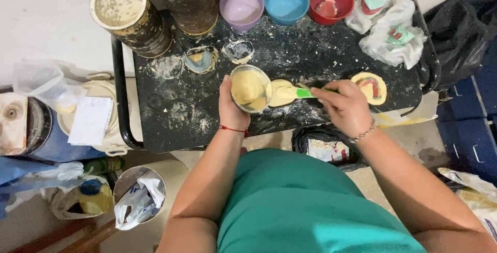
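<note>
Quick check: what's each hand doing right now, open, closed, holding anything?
Left hand: closed around a small mixing bowl of yellowish paste, tilted.
Right hand: closed on a green-handled spatula, its blade paste-coated.

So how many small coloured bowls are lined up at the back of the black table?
3, in a row along the far edge: a purple bowl, a blue bowl beside it, and a red bowl at the right end. None looks hidden.

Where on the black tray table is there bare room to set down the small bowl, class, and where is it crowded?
The black table has bare room at its front-left, between the left rail and the left hand holding the bowl. A second patch lies mid-table, below the blue bowl and red bowl. It is crowded along the back edge and around the right hand.
</note>
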